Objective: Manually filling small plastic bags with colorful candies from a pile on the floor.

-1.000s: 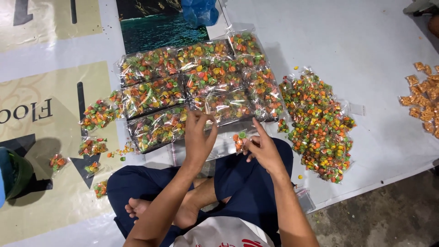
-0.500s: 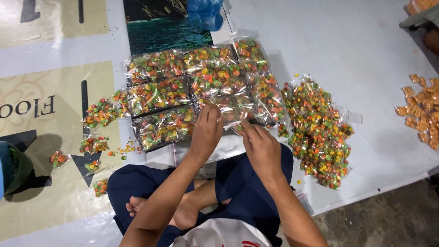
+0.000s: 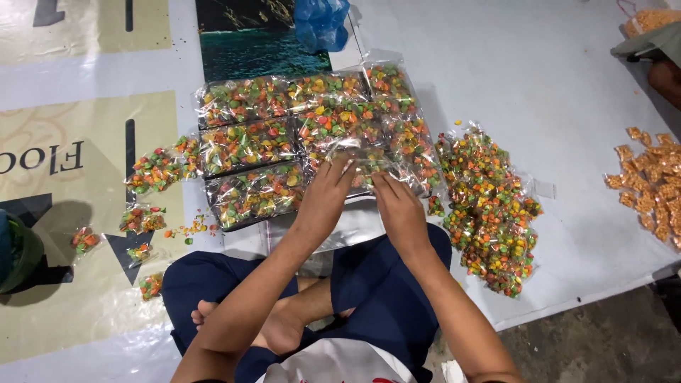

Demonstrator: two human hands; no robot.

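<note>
A small clear plastic packet of multicoloured candies (image 3: 365, 167) was pinched, apparently, between the fingers of the left hand (image 3: 325, 193) and right hand (image 3: 399, 206), at the near edge of the laid-out packet rows (image 3: 284, 135). Light, crinkly and slippery, it seemed best gripped by its sealed edges.

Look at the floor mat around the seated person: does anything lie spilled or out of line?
Yes. Loose coloured snack pieces lie scattered on the mat left of the neat block of packets, and a few small stray packets sit apart from the rows. Both hands, left and right, hold a clear packet.
</note>
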